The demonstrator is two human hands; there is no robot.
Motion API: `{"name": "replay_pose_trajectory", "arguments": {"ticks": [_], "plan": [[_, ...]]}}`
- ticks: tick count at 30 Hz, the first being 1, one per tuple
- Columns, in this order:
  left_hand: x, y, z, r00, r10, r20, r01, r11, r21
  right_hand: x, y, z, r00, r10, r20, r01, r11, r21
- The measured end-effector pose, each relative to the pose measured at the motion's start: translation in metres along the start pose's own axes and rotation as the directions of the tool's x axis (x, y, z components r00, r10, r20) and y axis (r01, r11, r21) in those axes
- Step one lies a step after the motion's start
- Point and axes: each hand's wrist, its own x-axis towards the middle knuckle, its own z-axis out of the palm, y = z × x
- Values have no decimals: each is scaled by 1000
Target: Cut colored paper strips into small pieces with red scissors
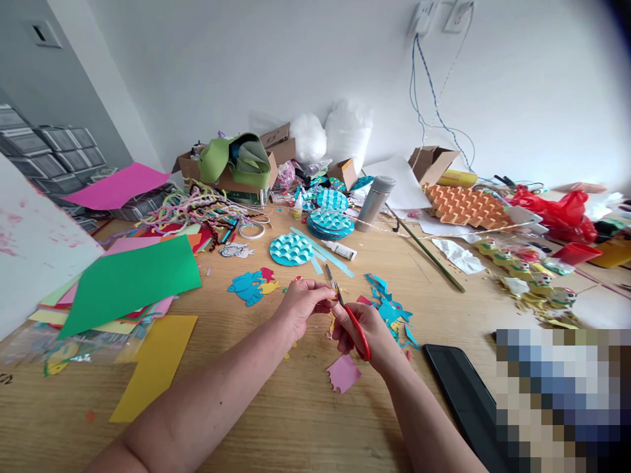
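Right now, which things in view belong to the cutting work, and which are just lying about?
In use, it seems:
red-handled scissors in the right hand
left hand beside them
blue fish cutout
pink paper scrap

Lying about, likely:
black-screened device
grey flask
green stick

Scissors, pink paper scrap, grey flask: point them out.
Scissors (357, 322): head view, red handle.
Pink paper scrap (344, 374): head view, middle of its face.
Grey flask (374, 205): head view, side of the body.
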Motion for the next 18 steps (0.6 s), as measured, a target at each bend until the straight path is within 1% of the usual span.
{"name": "replay_pose_trajectory", "arguments": {"ticks": [7, 14, 18], "plan": [[0, 0, 0, 1000, -8, -13, 8, 1000, 11, -2, -6, 1, 1000, 15, 1, -15, 1000, -18], [-2, 2, 1, 998, -41, 55, 41, 999, 4, -1, -4, 0, 1000, 1, -7, -2, 1000, -24], [-1, 1, 1, 999, -26, 27, 25, 999, 21, 0, -3, 0, 1000, 3, -5, -3, 1000, -7]]}}
